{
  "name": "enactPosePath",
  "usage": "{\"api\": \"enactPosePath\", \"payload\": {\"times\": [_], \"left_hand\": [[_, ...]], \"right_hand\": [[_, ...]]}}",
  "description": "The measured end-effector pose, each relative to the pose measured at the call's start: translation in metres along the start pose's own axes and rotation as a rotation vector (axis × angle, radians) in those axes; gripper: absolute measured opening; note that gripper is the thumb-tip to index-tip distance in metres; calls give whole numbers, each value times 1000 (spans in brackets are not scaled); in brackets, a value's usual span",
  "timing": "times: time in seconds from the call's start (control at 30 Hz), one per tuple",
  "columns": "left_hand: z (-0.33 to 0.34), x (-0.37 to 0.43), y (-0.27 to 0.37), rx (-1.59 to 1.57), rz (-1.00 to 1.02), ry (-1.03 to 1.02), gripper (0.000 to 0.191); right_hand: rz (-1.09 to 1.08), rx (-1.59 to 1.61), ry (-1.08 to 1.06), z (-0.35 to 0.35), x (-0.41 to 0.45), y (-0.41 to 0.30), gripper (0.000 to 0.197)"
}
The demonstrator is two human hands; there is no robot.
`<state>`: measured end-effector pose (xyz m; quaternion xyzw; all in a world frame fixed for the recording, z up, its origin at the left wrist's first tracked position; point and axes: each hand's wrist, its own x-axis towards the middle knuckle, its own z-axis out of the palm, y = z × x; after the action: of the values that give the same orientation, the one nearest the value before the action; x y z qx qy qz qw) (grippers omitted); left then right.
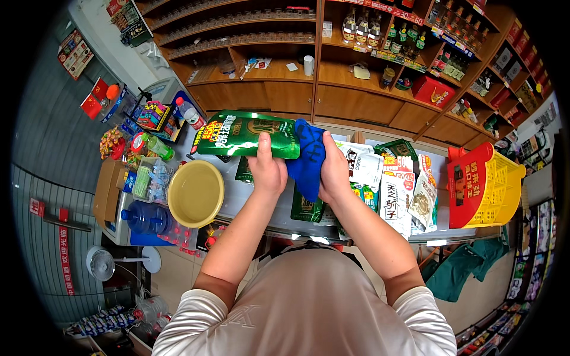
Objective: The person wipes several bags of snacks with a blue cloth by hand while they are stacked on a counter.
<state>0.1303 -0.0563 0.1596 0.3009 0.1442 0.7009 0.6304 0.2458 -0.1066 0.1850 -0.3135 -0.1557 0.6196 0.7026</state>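
Note:
My left hand (269, 171) grips a shiny green foil snack pouch (242, 133) by its lower edge, thumb on top. Bunched in my right hand (335, 171) is a blue cloth (308, 153) with dark markings, which meets the pouch's right end. Both are held above a light counter (234, 196). Below the cloth lies another green pouch (307, 209), partly covered. Beside my right hand, several white pouches (395, 200) and a dark green pouch (396, 149) are piled on the counter.
Left of my hands stands a yellow plastic basin (196, 193), near a blue water jug (147, 217) and a clear plastic box (152, 180). At the right is a yellow basket (501, 191) with a red panel. Wooden shelves (267, 95) with bottles rise beyond the counter.

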Motion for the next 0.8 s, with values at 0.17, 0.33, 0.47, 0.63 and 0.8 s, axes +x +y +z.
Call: {"api": "enactPosePath", "payload": {"times": [0.17,0.33,0.47,0.63,0.8], "left_hand": [[-1,4,-1,60,46,-44,45],[-4,10,3,80,57,-40,48],[-8,12,4,52,60,-20,51],[-11,8,-1,279,98,-113,74],[-21,12,-6,213,262,-416,101]], "right_hand": [[39,52,-10,5,-3,-6,48],[70,23,11,6,-12,-13,47],[85,15,-13,0,-14,-13,46],[58,-2,1,-5,-14,-9,46],[48,19,20,-9,-10,-5,45]]}}
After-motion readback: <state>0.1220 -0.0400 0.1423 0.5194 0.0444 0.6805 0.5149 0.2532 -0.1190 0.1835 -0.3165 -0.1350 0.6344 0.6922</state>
